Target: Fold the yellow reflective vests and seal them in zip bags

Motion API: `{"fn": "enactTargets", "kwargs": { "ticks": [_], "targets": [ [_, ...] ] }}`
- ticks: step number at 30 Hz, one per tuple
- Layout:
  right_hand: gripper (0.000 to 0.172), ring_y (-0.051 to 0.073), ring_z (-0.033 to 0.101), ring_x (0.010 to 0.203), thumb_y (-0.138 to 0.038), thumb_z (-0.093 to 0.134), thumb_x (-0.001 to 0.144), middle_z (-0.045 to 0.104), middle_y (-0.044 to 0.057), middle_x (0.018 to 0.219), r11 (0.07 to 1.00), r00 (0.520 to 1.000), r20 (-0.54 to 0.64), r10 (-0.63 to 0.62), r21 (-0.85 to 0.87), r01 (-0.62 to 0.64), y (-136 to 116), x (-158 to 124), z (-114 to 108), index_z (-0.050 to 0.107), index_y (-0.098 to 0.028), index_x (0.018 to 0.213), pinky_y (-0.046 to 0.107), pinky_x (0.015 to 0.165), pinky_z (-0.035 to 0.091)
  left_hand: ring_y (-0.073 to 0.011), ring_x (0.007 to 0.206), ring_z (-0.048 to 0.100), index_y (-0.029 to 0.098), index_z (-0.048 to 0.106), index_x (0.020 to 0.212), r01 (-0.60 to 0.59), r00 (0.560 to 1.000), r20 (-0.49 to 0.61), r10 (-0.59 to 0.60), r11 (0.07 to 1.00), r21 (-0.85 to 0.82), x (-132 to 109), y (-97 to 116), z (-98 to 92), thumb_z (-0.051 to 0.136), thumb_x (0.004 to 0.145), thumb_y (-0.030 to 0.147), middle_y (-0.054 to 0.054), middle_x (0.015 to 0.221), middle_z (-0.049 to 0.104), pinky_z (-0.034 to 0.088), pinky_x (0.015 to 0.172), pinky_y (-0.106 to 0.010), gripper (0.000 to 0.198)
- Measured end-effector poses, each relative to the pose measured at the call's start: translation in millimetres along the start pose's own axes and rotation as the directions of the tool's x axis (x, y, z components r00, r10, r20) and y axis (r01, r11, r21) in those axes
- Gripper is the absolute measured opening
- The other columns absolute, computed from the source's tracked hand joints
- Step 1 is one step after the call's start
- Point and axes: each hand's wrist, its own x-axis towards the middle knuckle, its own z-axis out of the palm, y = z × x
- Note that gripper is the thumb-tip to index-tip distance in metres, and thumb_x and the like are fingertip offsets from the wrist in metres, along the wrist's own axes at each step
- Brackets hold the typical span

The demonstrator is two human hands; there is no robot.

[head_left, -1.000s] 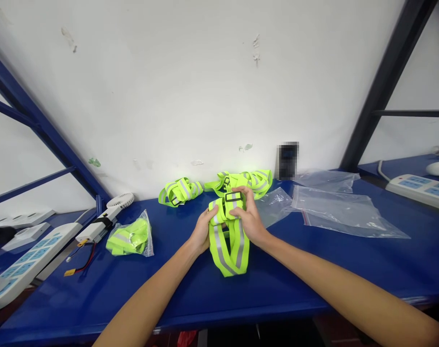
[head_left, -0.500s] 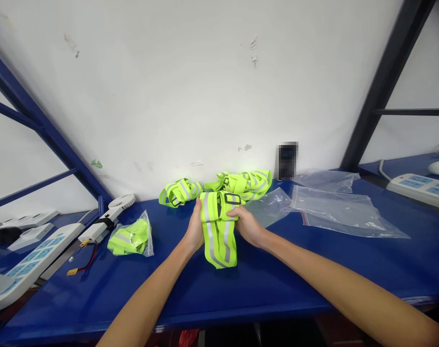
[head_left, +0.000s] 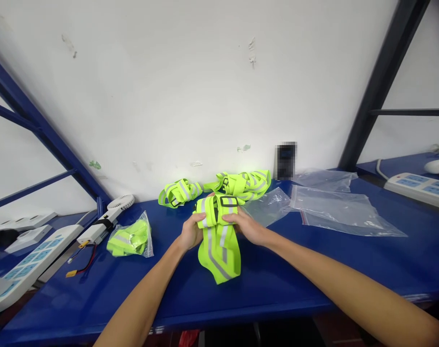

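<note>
- Blue table [head_left: 284, 274] spans the lower frame under a white wall [head_left: 169, 96]; a bundle [head_left: 180, 192] and a pile [head_left: 246, 184] of straps lie near the wall at centre, a bagged strap [head_left: 132, 237] at left, clear bags [head_left: 342, 212] at right.
- Strap [head_left: 218, 238], yellow-green with grey stripes, is between my hands, low centre of the frame: folded layers on top, a length hanging below, black buckle [head_left: 222, 202] at the upper right of the folds.
- To hold it well, I'd press both sides evenly, line up the layers' edges and let the buckle lie flat, or the folds may slip.
- My left hand [head_left: 190, 232] pinches the left side of the folds, thumb in front, fingers mostly hidden.
- My right hand [head_left: 250, 229] pinches the right side below the buckle, thumb across the front; how its other fingers lie, I cannot tell.
</note>
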Motion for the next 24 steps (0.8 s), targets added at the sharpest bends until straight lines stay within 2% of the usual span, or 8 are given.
{"fn": "enactTargets", "kwargs": {
  "ticks": [1,3,7,11,15,17,20,24],
  "targets": [
    [0.057,0.025,0.067,0.087,-0.035,0.066,0.078,0.069,0.002,0.109,0.998,0.997,0.071,0.042,0.04,-0.045,-1.0,-0.5,0.9,0.049,-0.031,0.132,0.04,0.071,0.056,-0.0378,0.115,0.06,0.012,0.053,0.133,0.008,1.0,0.0,-0.008,1.0,-0.006,0.1,2.6,-1.9,0.059,0.072,0.031,-0.013,0.119,0.069,0.043,0.101,-0.052,0.064],
    [0.063,0.023,0.067,0.091,-0.032,0.066,0.077,0.065,0.0,0.117,0.991,0.992,0.117,0.054,0.112,-0.068,-1.7,0.1,3.6,0.042,-0.037,0.136,0.038,0.072,0.056,-0.038,0.114,0.061,0.011,0.053,0.132,0.033,0.999,-0.003,-0.033,0.999,-0.016,0.9,6.4,-5.0,0.058,0.074,0.032,-0.014,0.118,0.069,0.045,0.1,-0.051,0.062],
    [0.066,0.022,0.064,0.095,-0.026,0.067,0.073,0.062,-0.001,0.117,0.989,0.998,0.003,-0.061,0.137,0.06,2.7,6.6,5.9,0.039,-0.038,0.132,0.035,0.075,0.055,-0.033,0.107,0.065,0.013,0.049,0.135,0.095,0.994,-0.061,-0.095,0.995,0.002,5.0,7.6,-5.4,0.062,0.077,0.026,-0.013,0.116,0.069,0.047,0.098,-0.046,0.061],
    [0.056,0.022,0.059,0.103,-0.021,0.061,0.073,0.059,0.002,0.119,0.988,0.983,-0.109,-0.149,0.032,0.154,8.0,13.5,0.6,0.045,-0.032,0.126,0.034,0.08,0.053,-0.0221,0.102,0.067,0.028,0.037,0.142,-0.004,0.978,-0.207,0.012,0.999,0.04,9.6,3.9,0.0,0.064,0.078,0.015,-0.003,0.12,0.067,0.048,0.097,-0.038,0.07],
    [0.048,0.023,0.055,0.11,-0.019,0.056,0.071,0.061,0.002,0.113,0.979,0.972,-0.13,-0.194,-0.082,0.184,8.0,14.3,-3.2,0.053,-0.028,0.118,0.034,0.086,0.049,-0.0256,0.108,0.064,0.024,0.041,0.14,0.07,0.993,-0.094,-0.075,0.996,-0.055,8.5,5.8,1.1,0.053,0.089,0.04,-0.008,0.125,0.063,0.048,0.098,-0.041,0.055],
    [0.04,0.023,0.055,0.108,-0.023,0.055,0.074,0.061,0.002,0.11,0.982,0.978,-0.107,-0.181,-0.077,0.173,6.8,13.3,-3.3,0.055,-0.028,0.114,0.036,0.087,0.048,-0.0277,0.11,0.062,0.023,0.043,0.14,0.124,0.991,-0.045,-0.126,0.991,-0.053,6.4,8.3,-1.1,0.044,0.091,0.053,-0.01,0.126,0.062,0.048,0.097,-0.043,0.058],
    [0.02,0.024,0.052,0.114,-0.035,0.055,0.083,0.06,0.003,0.113,0.969,0.964,-0.15,-0.221,-0.148,0.199,4.8,12.4,-3.6,0.06,-0.026,0.1,0.039,0.097,0.042,-0.0278,0.107,0.064,0.023,0.043,0.14,0.183,0.983,-0.025,-0.183,0.983,-0.004,5.3,8.0,-5.1,0.038,0.092,0.059,-0.011,0.123,0.063,0.05,0.091,-0.043,0.06],
    [0.018,0.025,0.043,0.129,-0.038,0.061,0.083,0.052,0.006,0.13,0.901,0.939,-0.127,-0.318,-0.348,0.258,0.8,10.9,-5.6,0.063,-0.023,0.093,0.042,0.11,0.029,-0.0279,0.091,0.07,0.02,0.044,0.137,0.268,0.963,-0.013,-0.268,0.963,0.029,8.8,1.0,-7.0,0.04,0.091,0.061,-0.014,0.112,0.067,0.055,0.074,-0.038,0.062]
  ]
}}
